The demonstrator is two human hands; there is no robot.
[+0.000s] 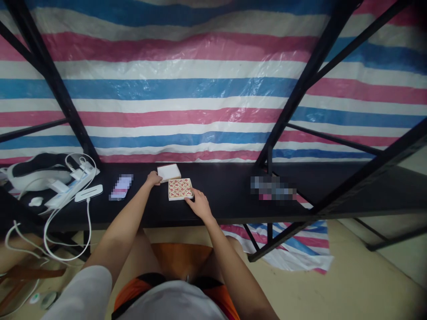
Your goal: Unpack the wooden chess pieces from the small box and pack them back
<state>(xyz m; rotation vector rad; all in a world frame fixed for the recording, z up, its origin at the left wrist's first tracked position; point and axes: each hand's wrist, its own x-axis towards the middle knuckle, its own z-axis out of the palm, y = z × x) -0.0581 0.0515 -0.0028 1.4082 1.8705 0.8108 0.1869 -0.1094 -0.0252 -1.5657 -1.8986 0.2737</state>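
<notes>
At the far left of the black worktop point(227, 191), you have a bulky black-and-white object point(43, 171), with a white power strip point(71, 186) to its right. Plugs and chargers sit in the strip, and white cables point(87, 224) loop over the worktop's near edge. Just right of the strip lies a slim white device point(89, 193), then a phone-like item point(122, 186) whose surface is blurred out.

Next comes your left hand point(154, 178), its fingers curled closed on the left end of a flat white piece point(169, 171), which looks like a box lid; your thumb's exact hold is too small to tell. That piece lies behind and slightly left of a shallow white box point(176, 198), close beside it. The box stands open on the worktop in front of you, filled with rows of round, pale pieces point(178, 188) bearing red marks.

Your right hand point(199, 203) is partly closed around the box's near right corner, thumb toward the near side and fingers at the right side. Well to the right, a blurred-out item point(273, 187) lies near a black frame post point(296, 95). Striped sheeting point(187, 89) hangs behind the worktop.
</notes>
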